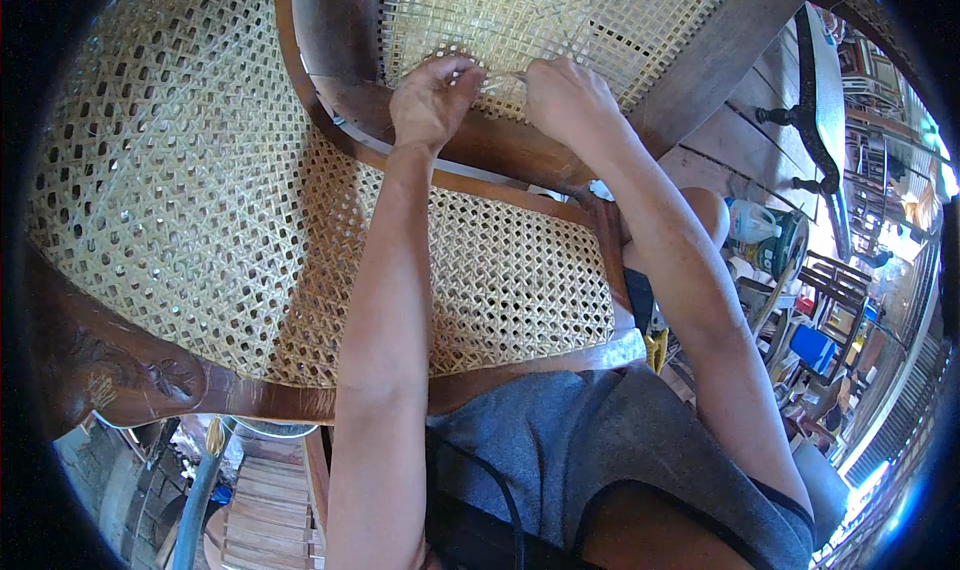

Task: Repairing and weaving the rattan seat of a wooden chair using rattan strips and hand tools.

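Note:
A woven cane panel (550, 15) in a dark wooden seat frame (690, 65) lies ahead of me, its weave open along the edges. Over the near edge of this panel my left hand (432, 100) is closed, thumb and curled fingers pinching a thin pale cane strand (507, 74). To its right, my right hand (572, 100) grips the same strand with bent fingers. The strand runs taut across the short gap between both hands. Its ends are hidden by my fingers and the weave.
A finished cane back (190, 160) with a curved wooden rim (290, 50) stretches left and under my forearms. Carved wood (130, 370) sits at lower left, near a slatted wooden piece (265, 510). At right are a white jug (752, 220), a blue container (812, 348) and a dark carved chair part (808, 110).

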The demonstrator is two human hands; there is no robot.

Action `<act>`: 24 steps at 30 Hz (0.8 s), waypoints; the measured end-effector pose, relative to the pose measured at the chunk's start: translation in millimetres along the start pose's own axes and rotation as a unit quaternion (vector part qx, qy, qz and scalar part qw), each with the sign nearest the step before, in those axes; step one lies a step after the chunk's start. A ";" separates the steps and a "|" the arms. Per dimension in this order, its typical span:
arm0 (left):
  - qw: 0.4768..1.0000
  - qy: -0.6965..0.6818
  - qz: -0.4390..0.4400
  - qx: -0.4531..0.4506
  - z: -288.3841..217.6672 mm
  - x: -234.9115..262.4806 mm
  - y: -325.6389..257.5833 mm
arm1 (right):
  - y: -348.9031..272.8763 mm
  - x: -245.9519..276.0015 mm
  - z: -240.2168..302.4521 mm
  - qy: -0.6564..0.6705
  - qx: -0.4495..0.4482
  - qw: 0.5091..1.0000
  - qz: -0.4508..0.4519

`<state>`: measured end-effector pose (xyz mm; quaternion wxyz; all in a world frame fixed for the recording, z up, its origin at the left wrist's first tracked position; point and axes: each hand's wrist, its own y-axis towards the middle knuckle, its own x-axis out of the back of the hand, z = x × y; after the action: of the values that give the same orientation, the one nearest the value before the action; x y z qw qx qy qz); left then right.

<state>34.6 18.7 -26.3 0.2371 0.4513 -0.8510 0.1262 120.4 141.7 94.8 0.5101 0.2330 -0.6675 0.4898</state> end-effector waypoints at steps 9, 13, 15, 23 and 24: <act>0.994 0.045 0.041 0.086 -26.2 4.5 -9.3 | 8.8 -2.4 -5.9 -0.005 -0.024 1.000 -0.006; 0.993 0.108 0.037 0.029 -45.6 5.2 -11.9 | -15.6 19.4 -31.3 -0.043 -0.070 0.996 -0.014; 0.996 0.073 0.049 -0.002 -57.4 -4.4 -12.1 | -32.6 32.2 -46.7 -0.088 -0.090 0.990 -0.068; 0.949 -0.293 0.112 -0.019 -54.1 -23.7 -4.3 | -33.2 29.9 -45.4 -0.007 -0.024 0.994 -0.111; 0.952 -0.279 0.123 -0.006 -49.3 -23.8 -3.3 | -27.2 26.2 -41.2 0.010 -0.033 0.993 -0.111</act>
<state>63.0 54.8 3.6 -0.0241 0.3588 -0.9329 0.0183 151.4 172.3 129.9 0.5755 0.2842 -0.6481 0.4099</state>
